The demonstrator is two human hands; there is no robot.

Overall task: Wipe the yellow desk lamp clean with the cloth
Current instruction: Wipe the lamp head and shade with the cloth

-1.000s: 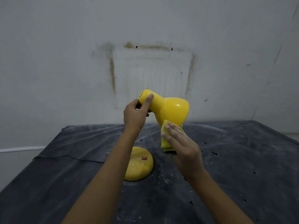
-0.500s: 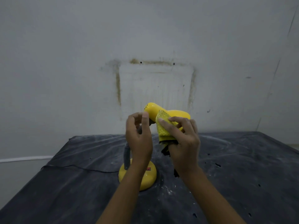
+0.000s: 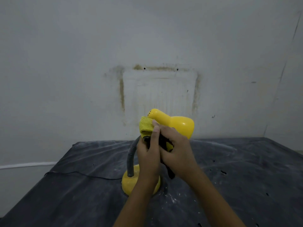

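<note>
Head view: my left hand (image 3: pixel 148 154) and right hand (image 3: pixel 177 152) both clench the yellow cloth (image 3: pixel 146 126), pressing it against the neck of the yellow desk lamp (image 3: pixel 173 122), which stands mid-tabletop on the dusty black cover (image 3: pixel 65 194). I can read no writing on anything.

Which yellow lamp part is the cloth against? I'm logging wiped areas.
The narrow rear end of the lamp shade, by the vent holes; the round base on the table sits untouched below.
</note>
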